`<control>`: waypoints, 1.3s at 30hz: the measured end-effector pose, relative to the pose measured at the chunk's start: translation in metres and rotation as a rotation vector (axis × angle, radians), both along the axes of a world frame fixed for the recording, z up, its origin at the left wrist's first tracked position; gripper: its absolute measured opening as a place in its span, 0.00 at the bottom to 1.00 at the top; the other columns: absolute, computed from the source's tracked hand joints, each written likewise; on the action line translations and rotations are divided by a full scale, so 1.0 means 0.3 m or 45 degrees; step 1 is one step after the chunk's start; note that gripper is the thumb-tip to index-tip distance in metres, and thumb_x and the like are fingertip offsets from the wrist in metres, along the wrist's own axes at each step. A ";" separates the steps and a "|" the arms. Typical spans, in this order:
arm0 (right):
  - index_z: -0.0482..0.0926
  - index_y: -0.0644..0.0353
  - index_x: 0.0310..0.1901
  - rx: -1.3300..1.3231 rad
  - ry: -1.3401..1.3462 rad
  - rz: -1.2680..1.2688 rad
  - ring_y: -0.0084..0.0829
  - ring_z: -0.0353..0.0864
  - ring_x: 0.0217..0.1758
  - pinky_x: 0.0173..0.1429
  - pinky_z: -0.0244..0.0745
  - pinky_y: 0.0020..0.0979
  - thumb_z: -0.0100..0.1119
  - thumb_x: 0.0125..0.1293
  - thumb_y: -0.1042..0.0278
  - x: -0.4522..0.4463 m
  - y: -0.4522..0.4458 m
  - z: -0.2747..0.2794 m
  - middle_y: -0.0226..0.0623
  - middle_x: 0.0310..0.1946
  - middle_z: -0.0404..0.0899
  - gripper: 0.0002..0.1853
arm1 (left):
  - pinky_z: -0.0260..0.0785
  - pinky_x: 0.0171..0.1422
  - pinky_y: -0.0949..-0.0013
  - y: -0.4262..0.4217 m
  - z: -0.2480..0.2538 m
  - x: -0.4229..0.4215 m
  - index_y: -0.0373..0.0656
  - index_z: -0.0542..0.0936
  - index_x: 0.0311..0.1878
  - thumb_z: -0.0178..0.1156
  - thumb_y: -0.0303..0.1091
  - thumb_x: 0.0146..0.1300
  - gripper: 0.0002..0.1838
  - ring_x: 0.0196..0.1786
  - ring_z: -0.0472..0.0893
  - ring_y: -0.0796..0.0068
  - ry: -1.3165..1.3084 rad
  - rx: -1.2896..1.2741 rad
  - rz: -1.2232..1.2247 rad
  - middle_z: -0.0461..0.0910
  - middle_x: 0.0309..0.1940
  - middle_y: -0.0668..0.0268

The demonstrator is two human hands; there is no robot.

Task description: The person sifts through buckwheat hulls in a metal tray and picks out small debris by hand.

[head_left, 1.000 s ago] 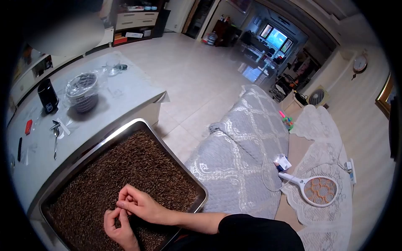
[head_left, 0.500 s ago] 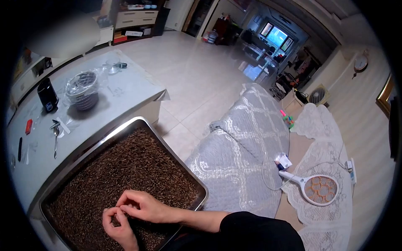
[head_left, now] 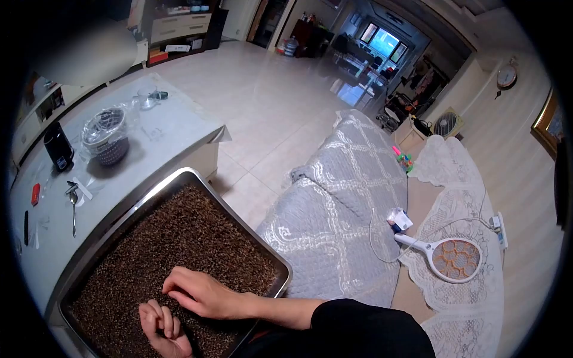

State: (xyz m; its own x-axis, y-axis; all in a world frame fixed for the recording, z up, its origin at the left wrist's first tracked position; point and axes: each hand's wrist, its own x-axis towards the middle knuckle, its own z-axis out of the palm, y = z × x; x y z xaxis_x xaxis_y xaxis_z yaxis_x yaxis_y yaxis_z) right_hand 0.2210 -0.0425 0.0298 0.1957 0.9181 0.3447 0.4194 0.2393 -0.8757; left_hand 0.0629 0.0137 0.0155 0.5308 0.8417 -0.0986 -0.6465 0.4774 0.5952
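A deep metal tray (head_left: pixel 278 250) holds a thick layer of small dark brown grains or seeds (head_left: pixel 179 238). Over the near part of the tray is my left hand (head_left: pixel 161 331), palm turned up and fingers curled inward. Whether anything small lies inside those fingers cannot be made out. My right hand (head_left: pixel 206 293) is just above and to the right of it, back upward, with bent fingers close together and pointing left over the grains. Its fingertips are partly hidden, and no held thing is visible. A small gap separates the two hands.
On the left, a covered table (head_left: pixel 179 116) bears a plastic-lined basket (head_left: pixel 110 143), a black container (head_left: pixel 58 147), a spoon (head_left: pixel 74 215) and a red object (head_left: pixel 36 194). To the right are a quilted grey cover (head_left: pixel 334 232) and a mosquito racket (head_left: pixel 456 260) on lace.
My hands, fingertips together before, have come apart. The left has turned palm up with curled fingers and shifted slightly down-left. The camera view has shifted a little.
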 end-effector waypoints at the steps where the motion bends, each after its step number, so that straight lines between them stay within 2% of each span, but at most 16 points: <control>1: 0.76 0.64 0.47 0.001 -0.087 0.006 0.43 0.78 0.48 0.48 0.75 0.37 0.61 0.67 0.73 0.007 -0.007 0.012 0.42 0.45 0.75 0.10 | 0.48 0.15 0.82 0.001 0.009 -0.001 0.42 0.65 0.37 0.52 0.32 0.74 0.09 0.19 0.58 0.87 -0.192 -0.069 -0.014 0.59 0.26 0.72; 2: 0.76 0.63 0.48 0.005 -0.289 -0.087 0.43 0.77 0.50 0.50 0.75 0.38 0.62 0.66 0.73 0.019 -0.013 0.023 0.42 0.46 0.75 0.11 | 0.52 0.16 0.81 0.007 0.010 -0.009 0.42 0.62 0.35 0.50 0.30 0.71 0.09 0.20 0.59 0.85 -0.292 -0.136 -0.048 0.59 0.28 0.70; 4: 0.77 0.62 0.49 0.013 -0.696 -0.272 0.43 0.76 0.54 0.53 0.74 0.39 0.64 0.64 0.71 0.043 -0.024 0.035 0.42 0.50 0.74 0.14 | 0.53 0.16 0.80 0.009 0.014 -0.014 0.42 0.62 0.34 0.50 0.29 0.70 0.09 0.20 0.59 0.84 -0.379 -0.132 -0.069 0.60 0.28 0.68; 5: 0.77 0.62 0.50 -0.113 -0.760 -0.340 0.43 0.73 0.57 0.55 0.73 0.42 0.66 0.62 0.69 0.049 -0.030 0.032 0.43 0.53 0.74 0.15 | 0.53 0.16 0.80 0.010 0.015 -0.015 0.41 0.61 0.34 0.50 0.28 0.69 0.08 0.20 0.59 0.83 -0.425 -0.129 -0.080 0.60 0.28 0.68; 7: 0.78 0.62 0.48 -0.237 -0.796 -0.364 0.45 0.76 0.52 0.51 0.75 0.41 0.64 0.63 0.71 0.053 -0.033 -0.020 0.45 0.49 0.74 0.13 | 0.54 0.17 0.79 0.008 0.017 -0.013 0.41 0.62 0.35 0.49 0.28 0.69 0.08 0.21 0.59 0.82 -0.430 -0.123 -0.074 0.60 0.28 0.66; 10: 0.78 0.63 0.45 -0.317 -0.686 -0.173 0.46 0.77 0.46 0.45 0.76 0.41 0.64 0.63 0.72 0.038 -0.026 -0.090 0.47 0.44 0.74 0.10 | 0.54 0.16 0.79 0.002 0.016 -0.010 0.41 0.62 0.35 0.48 0.29 0.69 0.07 0.21 0.58 0.81 -0.420 -0.130 -0.045 0.60 0.29 0.65; 13: 0.78 0.64 0.43 -0.128 -0.575 -0.181 0.47 0.78 0.42 0.41 0.76 0.41 0.63 0.64 0.74 0.022 -0.021 -0.094 0.47 0.40 0.73 0.08 | 0.53 0.16 0.79 -0.005 0.023 -0.008 0.40 0.64 0.37 0.46 0.31 0.73 0.08 0.21 0.57 0.81 -0.370 -0.149 0.031 0.59 0.29 0.65; 17: 0.77 0.65 0.43 -0.033 -0.449 -0.218 0.47 0.78 0.42 0.43 0.77 0.42 0.63 0.64 0.73 0.031 -0.009 -0.067 0.47 0.41 0.73 0.09 | 0.51 0.15 0.78 0.013 -0.013 -0.013 0.39 0.65 0.40 0.40 0.33 0.80 0.10 0.21 0.56 0.81 -0.435 -0.097 -0.007 0.60 0.30 0.65; 20: 0.77 0.66 0.44 -0.051 -0.529 -0.200 0.48 0.79 0.42 0.44 0.77 0.42 0.64 0.64 0.73 0.036 -0.013 -0.055 0.46 0.40 0.73 0.10 | 0.51 0.16 0.78 0.019 -0.049 -0.027 0.35 0.69 0.51 0.36 0.32 0.82 0.13 0.21 0.57 0.82 -0.450 -0.138 -0.029 0.61 0.32 0.66; 23: 0.76 0.66 0.44 -0.137 -0.648 -0.155 0.48 0.79 0.41 0.44 0.77 0.43 0.64 0.64 0.73 0.029 -0.033 -0.040 0.46 0.40 0.74 0.11 | 0.51 0.17 0.79 -0.001 0.001 -0.009 0.34 0.68 0.64 0.36 0.31 0.82 0.17 0.22 0.58 0.83 -0.394 -0.326 0.123 0.63 0.34 0.67; 24: 0.76 0.66 0.45 -0.163 -0.664 -0.138 0.48 0.79 0.40 0.44 0.77 0.43 0.64 0.64 0.72 0.027 -0.029 -0.069 0.46 0.40 0.74 0.11 | 0.52 0.18 0.79 0.005 -0.015 -0.011 0.35 0.63 0.72 0.36 0.32 0.83 0.21 0.23 0.59 0.83 -0.402 -0.299 0.139 0.64 0.35 0.67; 33: 0.80 0.64 0.43 -0.085 -0.375 -0.152 0.44 0.81 0.39 0.42 0.77 0.40 0.63 0.67 0.72 0.024 0.005 -0.035 0.43 0.36 0.78 0.07 | 0.51 0.17 0.82 0.008 -0.029 -0.002 0.38 0.65 0.71 0.38 0.37 0.84 0.21 0.21 0.58 0.87 -0.220 -0.262 0.141 0.59 0.26 0.74; 34: 0.80 0.64 0.43 -0.078 -0.363 -0.141 0.44 0.82 0.40 0.42 0.77 0.40 0.63 0.67 0.72 0.022 0.008 -0.035 0.42 0.37 0.78 0.07 | 0.50 0.16 0.85 0.001 0.000 0.019 0.39 0.74 0.62 0.44 0.40 0.82 0.17 0.18 0.56 0.90 -0.140 -0.323 0.209 0.58 0.21 0.76; 37: 0.81 0.65 0.43 0.006 -0.351 -0.121 0.43 0.82 0.41 0.43 0.78 0.39 0.65 0.66 0.71 0.022 0.012 -0.026 0.41 0.39 0.80 0.08 | 0.48 0.16 0.84 -0.006 -0.026 0.000 0.39 0.78 0.53 0.48 0.41 0.81 0.16 0.17 0.55 0.89 0.032 -0.196 0.147 0.56 0.18 0.77; 38: 0.82 0.65 0.43 0.044 -0.351 -0.118 0.42 0.83 0.41 0.44 0.78 0.38 0.66 0.65 0.71 0.024 0.012 -0.021 0.41 0.39 0.81 0.08 | 0.46 0.17 0.84 -0.015 -0.030 0.001 0.38 0.78 0.46 0.52 0.40 0.79 0.14 0.16 0.56 0.89 0.097 -0.099 0.150 0.60 0.18 0.77; 39: 0.81 0.65 0.42 0.038 -0.321 -0.130 0.41 0.83 0.41 0.44 0.78 0.38 0.66 0.65 0.71 0.025 0.008 -0.009 0.41 0.39 0.81 0.08 | 0.46 0.17 0.83 -0.019 -0.033 0.003 0.37 0.78 0.46 0.52 0.38 0.79 0.13 0.16 0.56 0.89 0.172 -0.034 0.146 0.62 0.18 0.76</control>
